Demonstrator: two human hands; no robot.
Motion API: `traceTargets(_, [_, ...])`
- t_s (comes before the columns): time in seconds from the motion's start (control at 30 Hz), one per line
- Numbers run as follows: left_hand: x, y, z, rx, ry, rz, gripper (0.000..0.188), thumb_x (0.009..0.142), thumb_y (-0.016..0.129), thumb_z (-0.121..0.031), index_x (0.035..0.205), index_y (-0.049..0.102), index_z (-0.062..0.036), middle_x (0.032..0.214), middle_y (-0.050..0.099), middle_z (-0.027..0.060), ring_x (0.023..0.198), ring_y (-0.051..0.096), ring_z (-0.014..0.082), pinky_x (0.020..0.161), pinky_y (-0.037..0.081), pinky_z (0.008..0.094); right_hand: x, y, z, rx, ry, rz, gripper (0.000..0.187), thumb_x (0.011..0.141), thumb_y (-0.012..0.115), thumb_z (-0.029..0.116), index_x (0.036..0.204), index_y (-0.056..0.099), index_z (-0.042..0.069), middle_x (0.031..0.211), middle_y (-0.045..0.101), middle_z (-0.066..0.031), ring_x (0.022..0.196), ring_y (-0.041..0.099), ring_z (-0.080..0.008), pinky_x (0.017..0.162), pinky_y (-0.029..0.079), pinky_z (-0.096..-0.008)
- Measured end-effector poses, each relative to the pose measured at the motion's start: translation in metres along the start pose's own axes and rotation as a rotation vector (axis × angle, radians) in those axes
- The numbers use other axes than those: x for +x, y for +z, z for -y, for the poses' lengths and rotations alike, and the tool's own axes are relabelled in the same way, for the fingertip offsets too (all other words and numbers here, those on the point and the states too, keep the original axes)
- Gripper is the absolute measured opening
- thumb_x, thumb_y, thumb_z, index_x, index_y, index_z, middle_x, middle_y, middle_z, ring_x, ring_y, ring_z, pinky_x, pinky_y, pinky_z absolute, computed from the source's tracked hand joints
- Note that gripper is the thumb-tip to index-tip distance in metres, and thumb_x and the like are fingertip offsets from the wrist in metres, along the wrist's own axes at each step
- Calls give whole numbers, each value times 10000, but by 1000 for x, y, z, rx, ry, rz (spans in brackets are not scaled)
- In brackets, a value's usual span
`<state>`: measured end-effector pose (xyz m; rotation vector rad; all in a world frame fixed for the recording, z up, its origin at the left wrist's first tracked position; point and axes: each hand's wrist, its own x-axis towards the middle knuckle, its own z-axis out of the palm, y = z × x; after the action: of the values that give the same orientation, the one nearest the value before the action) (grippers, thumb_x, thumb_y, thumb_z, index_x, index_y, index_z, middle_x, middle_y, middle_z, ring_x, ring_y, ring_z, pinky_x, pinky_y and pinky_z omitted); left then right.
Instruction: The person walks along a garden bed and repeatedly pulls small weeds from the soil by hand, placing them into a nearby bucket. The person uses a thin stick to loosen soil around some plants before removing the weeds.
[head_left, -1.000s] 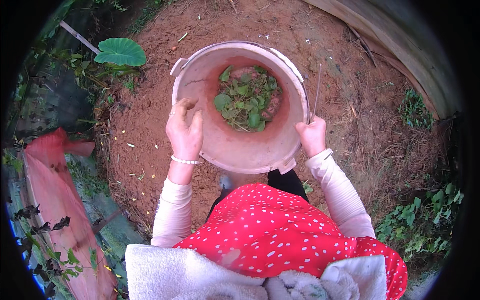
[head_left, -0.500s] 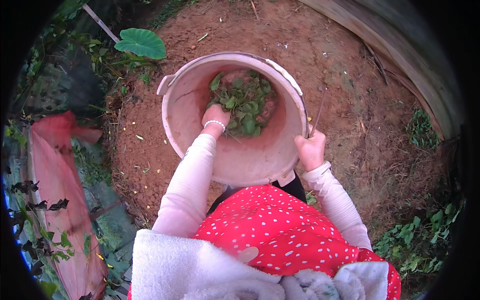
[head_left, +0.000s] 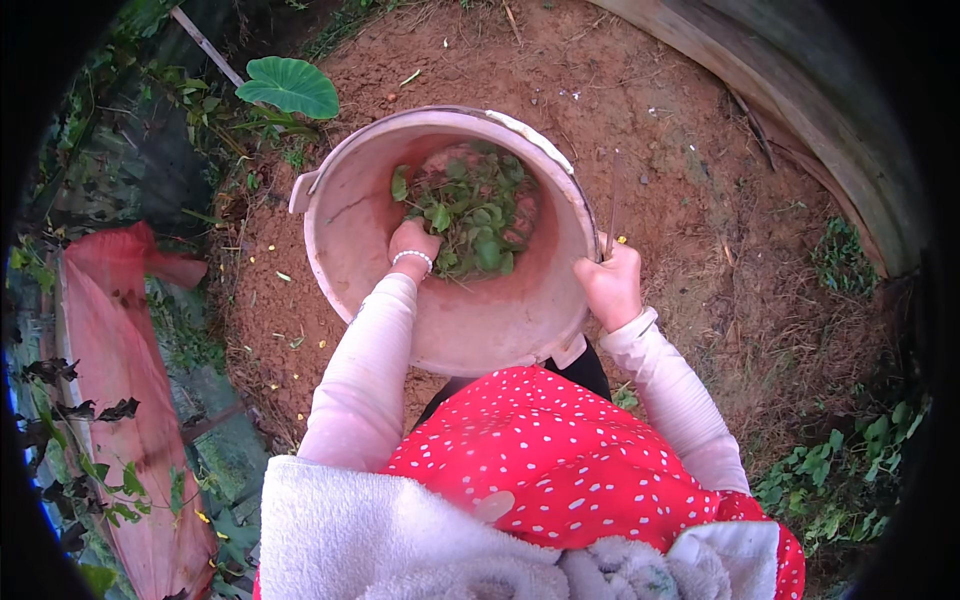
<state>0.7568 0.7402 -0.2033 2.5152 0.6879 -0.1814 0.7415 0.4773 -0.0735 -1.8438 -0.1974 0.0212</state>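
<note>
A large pale pink bucket (head_left: pixel 470 335) tilts in front of me with its mouth facing up toward me. A heap of leafy green stems (head_left: pixel 478 215) lies at its bottom, over something pinkish that the leaves partly cover. My left hand (head_left: pixel 412 243), with a white bead bracelet, reaches inside and closes on the near left side of the greens; its fingertips are hidden. At the bucket's right rim, my right hand (head_left: pixel 612 283) is a fist around a thin brown stick (head_left: pixel 615 195) pointing away from me. That hand touches or nearly touches the rim.
A wire handle with a white grip (head_left: pixel 530 135) rests along the far rim. Reddish bare soil (head_left: pixel 680 250) surrounds the bucket. On the left are a large leaf (head_left: pixel 288 87) and reddish netting (head_left: pixel 125 370). A curved sheet (head_left: pixel 770 90) borders the far right.
The bucket has shifted left and tipped a little, with both hands moving left along with it. The stick now stands more upright in the picture.
</note>
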Motion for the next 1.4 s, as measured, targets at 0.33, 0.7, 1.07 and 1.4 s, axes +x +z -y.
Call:
traceTargets(0.33, [-3,11,8,-12,-19,-18,295,638,666,-242,888,634,-89,878,608,155,853,571,305,752,452,376,10,15,-5,-118,66,29,88,608,516,63,668,556,13,464,436,-76,433,412,-116,441,369,-295])
traceTargets(0.7, [-15,-24,31,-24,82,101,296,631,684,-293,804,654,-54,777,618,159,738,591,298,692,459,364,16,32,-14,-294,160,80,180,593,517,86,738,594,11,581,536,-187,562,549,-302,573,429,-361])
traceTargets(1.07, [-38,-53,20,-1135,32,203,186,736,664,-105,885,597,-16,821,625,40,704,590,101,597,465,216,15,36,-25,-309,233,120,141,595,523,84,697,592,16,622,548,-203,616,555,-340,613,429,-378])
traceTargets(1.4, [-47,-73,18,-1782,10,444,128,842,530,-197,916,556,-95,990,577,94,943,545,256,783,468,413,9,32,-18,-384,268,143,175,607,536,79,753,618,29,655,576,-195,668,578,-330,640,436,-373])
